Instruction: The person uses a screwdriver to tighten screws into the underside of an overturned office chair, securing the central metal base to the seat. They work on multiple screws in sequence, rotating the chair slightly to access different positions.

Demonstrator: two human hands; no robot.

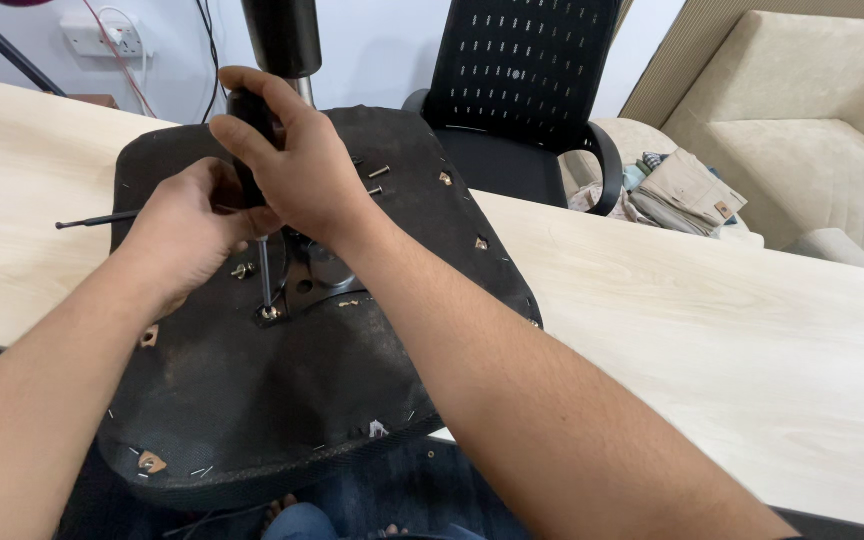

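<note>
An upturned black chair seat (252,400) lies on a pale wooden table (712,330), underside up. My right hand (292,160) grips the black handle of a screwdriver (264,275), held upright, its tip on a screw (269,314) at the metal mounting plate (317,275). My left hand (192,225) is closed around the lower part of the screwdriver, next to the right hand. Loose screws (379,172) lie on the seat beyond my hands. A black gas cylinder (282,35) rises from the plate behind my hands.
A thin black rod (97,221) sticks out left of the seat over the table. A black mesh office chair (522,90) stands behind the table. A beige sofa (802,130) with folded clothes (677,190) is at the right. A wall socket (102,35) sits top left.
</note>
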